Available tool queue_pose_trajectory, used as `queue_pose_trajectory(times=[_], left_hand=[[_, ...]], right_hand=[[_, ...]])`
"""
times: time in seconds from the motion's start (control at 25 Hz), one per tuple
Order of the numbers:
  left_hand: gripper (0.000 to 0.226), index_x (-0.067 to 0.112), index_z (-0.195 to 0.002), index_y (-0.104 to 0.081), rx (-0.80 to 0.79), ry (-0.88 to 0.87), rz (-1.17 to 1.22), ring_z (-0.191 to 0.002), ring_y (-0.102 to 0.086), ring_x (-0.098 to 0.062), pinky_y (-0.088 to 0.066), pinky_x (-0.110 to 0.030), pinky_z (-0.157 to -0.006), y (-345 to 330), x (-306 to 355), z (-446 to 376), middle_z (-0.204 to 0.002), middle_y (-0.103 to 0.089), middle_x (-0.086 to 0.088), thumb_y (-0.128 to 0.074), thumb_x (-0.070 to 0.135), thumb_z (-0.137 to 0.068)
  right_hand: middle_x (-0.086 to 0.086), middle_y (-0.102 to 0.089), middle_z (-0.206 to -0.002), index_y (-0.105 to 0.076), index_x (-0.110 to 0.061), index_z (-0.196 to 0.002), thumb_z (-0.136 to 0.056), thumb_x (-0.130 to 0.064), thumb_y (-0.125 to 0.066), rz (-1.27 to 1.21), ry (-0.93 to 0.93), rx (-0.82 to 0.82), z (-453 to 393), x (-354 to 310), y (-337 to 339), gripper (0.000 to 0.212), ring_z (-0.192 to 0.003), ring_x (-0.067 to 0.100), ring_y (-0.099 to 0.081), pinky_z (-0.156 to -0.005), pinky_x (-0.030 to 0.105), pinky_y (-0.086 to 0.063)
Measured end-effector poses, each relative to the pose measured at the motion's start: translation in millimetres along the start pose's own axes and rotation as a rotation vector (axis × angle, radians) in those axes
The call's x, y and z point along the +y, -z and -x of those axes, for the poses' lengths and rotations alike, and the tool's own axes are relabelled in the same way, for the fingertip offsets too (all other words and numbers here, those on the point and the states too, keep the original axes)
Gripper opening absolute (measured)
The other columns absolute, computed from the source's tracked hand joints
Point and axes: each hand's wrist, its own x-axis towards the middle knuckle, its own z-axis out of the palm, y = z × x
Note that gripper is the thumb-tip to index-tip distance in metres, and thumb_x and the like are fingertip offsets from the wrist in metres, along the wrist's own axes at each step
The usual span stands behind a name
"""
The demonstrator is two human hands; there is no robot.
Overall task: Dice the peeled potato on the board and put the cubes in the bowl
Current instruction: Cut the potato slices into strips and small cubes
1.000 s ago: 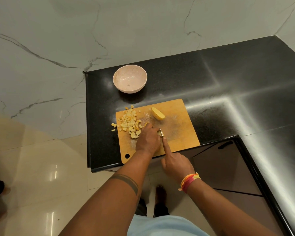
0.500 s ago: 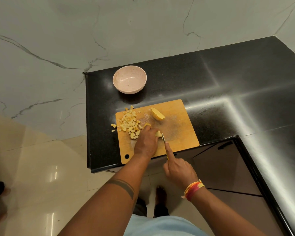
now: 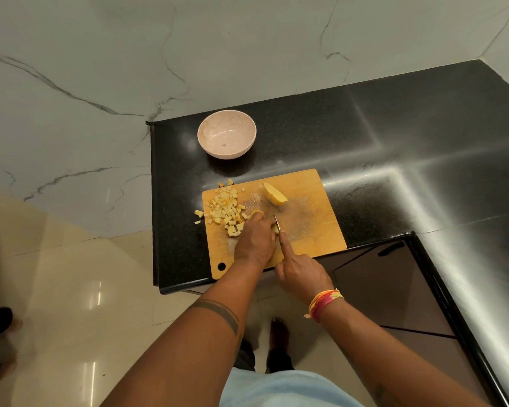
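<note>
Your left hand (image 3: 254, 240) curls over a potato piece (image 3: 275, 229) near the cutting board's (image 3: 321, 230) front edge, beside your right hand (image 3: 301, 271), which grips the knife (image 3: 277, 223), forefinger along its spine. Cubes (image 3: 225, 210) lie at the board's left end, two spilled onto the bench (image 3: 365, 136); a wedge (image 3: 274, 194) waits farther back, the bowl (image 3: 227, 134) beyond. That blade runs close to your left fingertips, so a slipping potato could bring a nick.

Black stone counter (image 3: 365, 136) against a veined marble wall (image 3: 100, 54), over cream floor tiles (image 3: 71, 289).

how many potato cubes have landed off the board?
2 potato cubes: one on the black counter beside the cutting board's left edge, one just nearer. Others may be hidden.
</note>
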Motion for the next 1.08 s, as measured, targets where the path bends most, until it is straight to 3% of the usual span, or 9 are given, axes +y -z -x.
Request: queue_pose_trajectory(times=[0.2,0.4,0.76,1.08], left_hand=[[0.032,0.014,-0.128,-0.067,-0.007,0.012,0.003,-0.117,-0.054,-0.023,-0.048,-0.032,-0.097,0,1,-1,-0.124,-0.055,-0.005,-0.062,0.013,-0.096],[0.033,0.014,-0.13,-0.065,-0.029,-0.001,-0.011,-0.118,-0.053,-0.024,-0.048,-0.033,-0.099,0,-3,0,-0.124,-0.053,-0.005,-0.063,0.014,-0.097],[0.032,0.013,-0.129,-0.065,0.002,0.015,0.042,-0.114,-0.056,-0.023,-0.05,-0.035,-0.097,1,-5,4,-0.123,-0.056,-0.005,-0.061,0.011,-0.098],[0.028,0.014,-0.125,-0.067,0.028,0.015,0.046,-0.11,-0.057,-0.022,-0.051,-0.033,-0.092,0,-5,2,-0.12,-0.057,-0.005,-0.059,0.014,-0.098]], right_hand=[[-0.002,-0.051,-0.063,0.018,-0.028,-0.16,-0.099,-0.029,-0.038,0.028,0.015,-0.037,29,9,-11,0.083,-0.052,0.02,-0.049,-0.054,0.035,-0.041],[-0.006,-0.049,-0.06,0.013,-0.029,-0.161,-0.099,-0.027,-0.038,-0.003,0.017,-0.002,53,15,-16,0.081,-0.05,0.016,-0.048,-0.051,0.035,-0.036],[0.003,-0.056,-0.069,0.006,-0.03,-0.162,-0.099,-0.03,-0.038,-0.036,0.019,0.035,10,-4,0,0.077,-0.056,0.022,-0.052,-0.06,0.038,-0.046],[0.002,-0.053,-0.064,0.011,-0.028,-0.162,-0.101,-0.031,-0.036,-0.007,0.033,-0.004,3,-3,-2,0.077,-0.054,0.022,-0.052,-0.058,0.038,-0.048]])
